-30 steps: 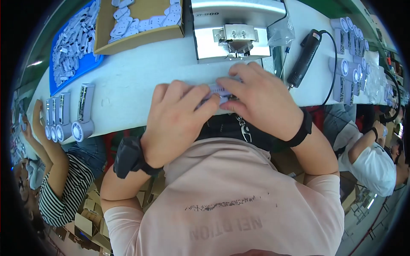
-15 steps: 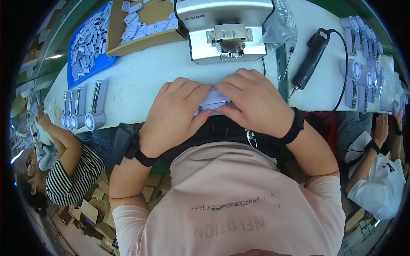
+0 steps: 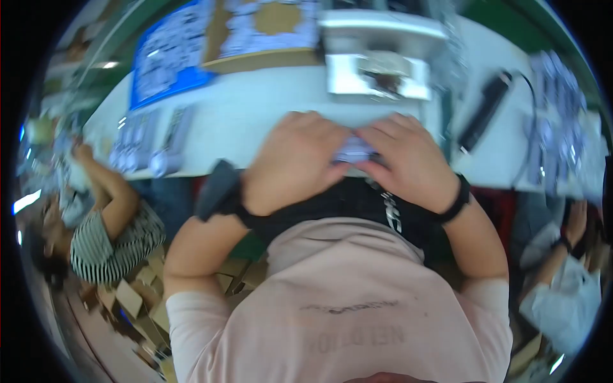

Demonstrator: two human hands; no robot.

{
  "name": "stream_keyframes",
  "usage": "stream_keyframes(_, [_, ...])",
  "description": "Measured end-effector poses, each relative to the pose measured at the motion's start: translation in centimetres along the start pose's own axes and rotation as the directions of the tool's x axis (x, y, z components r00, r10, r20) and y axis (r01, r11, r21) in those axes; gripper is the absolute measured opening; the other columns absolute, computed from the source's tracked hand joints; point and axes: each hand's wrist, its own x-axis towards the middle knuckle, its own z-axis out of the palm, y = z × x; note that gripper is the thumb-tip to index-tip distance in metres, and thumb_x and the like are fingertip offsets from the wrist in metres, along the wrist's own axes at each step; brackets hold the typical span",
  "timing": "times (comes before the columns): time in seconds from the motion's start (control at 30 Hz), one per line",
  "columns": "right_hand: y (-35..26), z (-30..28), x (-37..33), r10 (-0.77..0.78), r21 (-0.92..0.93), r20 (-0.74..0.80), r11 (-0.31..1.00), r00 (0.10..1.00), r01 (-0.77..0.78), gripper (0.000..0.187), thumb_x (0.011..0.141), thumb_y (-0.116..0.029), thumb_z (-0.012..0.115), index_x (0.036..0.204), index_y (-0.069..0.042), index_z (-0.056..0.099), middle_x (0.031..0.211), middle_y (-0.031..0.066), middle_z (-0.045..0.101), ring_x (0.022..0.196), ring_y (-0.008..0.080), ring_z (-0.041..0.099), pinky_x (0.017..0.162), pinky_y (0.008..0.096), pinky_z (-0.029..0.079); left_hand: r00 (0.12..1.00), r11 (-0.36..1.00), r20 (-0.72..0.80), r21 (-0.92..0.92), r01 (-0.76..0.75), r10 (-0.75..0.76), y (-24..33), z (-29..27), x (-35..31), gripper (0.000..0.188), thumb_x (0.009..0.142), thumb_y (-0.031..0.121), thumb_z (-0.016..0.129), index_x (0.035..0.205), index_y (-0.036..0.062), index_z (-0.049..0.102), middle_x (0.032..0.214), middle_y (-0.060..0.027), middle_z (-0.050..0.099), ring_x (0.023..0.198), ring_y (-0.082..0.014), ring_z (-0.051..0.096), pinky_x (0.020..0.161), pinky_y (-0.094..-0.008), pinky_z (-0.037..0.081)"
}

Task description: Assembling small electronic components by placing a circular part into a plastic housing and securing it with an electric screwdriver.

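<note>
At the tabletop [image 3: 255, 115] near edge, our left hand [image 3: 295, 161] and right hand [image 3: 408, 163] pinch 1 small pale part [image 3: 355, 150]; it seems light, stiff, best held by its ends.

Two hands [image 3: 300, 163] [image 3: 408, 163], one small part [image 3: 355, 150], one blue tray [image 3: 167, 51], one cardboard box [image 3: 268, 29], one grey machine [image 3: 380, 54]

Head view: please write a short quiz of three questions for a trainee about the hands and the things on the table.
1. True or false: both hands grip one small pale part.
2. What lies right of the right hand? A) black tool with cable B) red cup C) scissors
3. Fill in: the tray at far left is ____.

Key: 1 true, left hand too; 2 A; 3 blue.
</note>
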Motion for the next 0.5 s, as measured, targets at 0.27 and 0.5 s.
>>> stream_keyframes(0.27, [-2.2, -0.8, -0.9, 0.116, 0.063, 0.014, 0.991, 0.993, -0.117, 0.051, 0.083, -0.017, 0.082, 0.129, 0.001, 0.068, 0.126, 0.0179, 0.070, 0.115, 0.0376, 0.066, 0.100, 0.0420, 0.050, 0.992, 0.973, -0.108, 0.227, -0.046, 0.072, 0.8, 0.5, -3.5, 0.052, 0.073, 0.018, 0.083, 0.123, 0.0120, 0.070, 0.108, -0.0074, 0.065, 0.109, -0.0300, 0.064, 0.087, -0.0410, 0.053])
stream_keyframes(0.5, [-6.0, -1.9, 1.8, 0.183, 0.479, -0.077, 0.869, 0.980, -0.125, 0.052, 0.089, -0.010, 0.078, 0.138, 0.001, 0.064, 0.138, 0.0177, 0.067, 0.127, 0.0335, 0.064, 0.106, 0.0402, 0.049, 0.860, 0.968, -0.500, 0.152, 0.200, -0.099, -8.0, -12.0, -13.8, 0.040, 0.082, 0.011, 0.081, 0.122, 0.0105, 0.076, 0.097, -0.0105, 0.068, 0.091, -0.0297, 0.066, 0.080, -0.0424, 0.055])
